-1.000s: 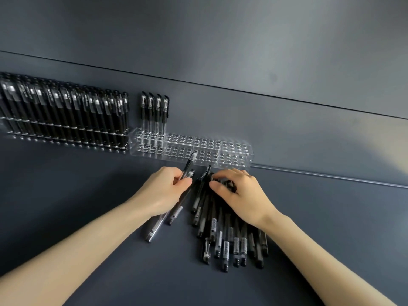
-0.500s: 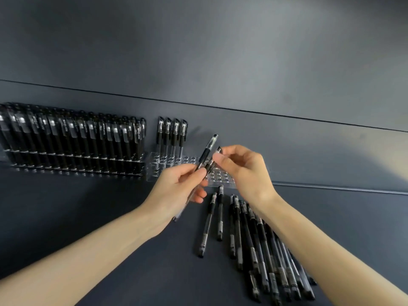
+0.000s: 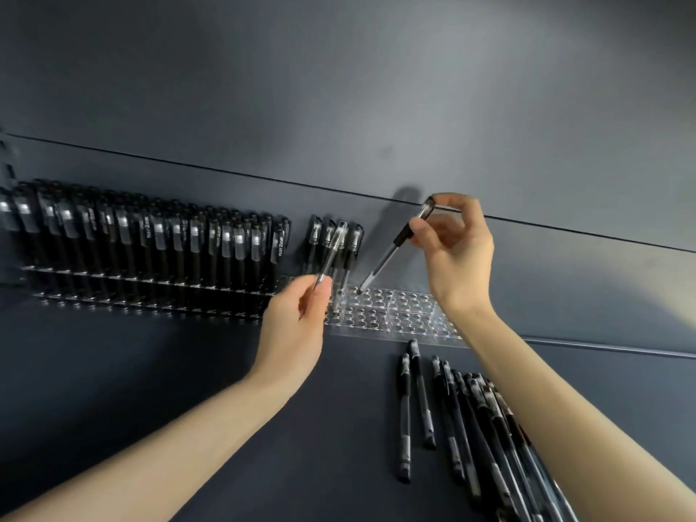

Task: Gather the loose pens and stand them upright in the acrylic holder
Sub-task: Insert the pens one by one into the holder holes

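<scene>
A clear acrylic holder (image 3: 399, 314) with rows of round holes stands against the back panel. A few black pens (image 3: 320, 239) stand upright at its left end. My right hand (image 3: 454, 250) pinches a black pen (image 3: 395, 246) near its cap, tilted, with the tip touching a hole in the holder's back row. My left hand (image 3: 297, 322) grips a second pen (image 3: 331, 254) by its lower end, cap up, in front of the standing pens. Several loose pens (image 3: 463, 420) lie on the dark surface at the lower right.
A second holder (image 3: 150, 292) to the left is packed with several upright black pens (image 3: 158, 239). A dark panel with a horizontal seam (image 3: 263, 177) rises behind the holders. My right forearm (image 3: 565, 408) crosses above the loose pile.
Both hands have risen from the pile to the holder. My right hand has carried its pen up and right, tip down onto a hole; my left hand has moved its pen left beside the standing pens.
</scene>
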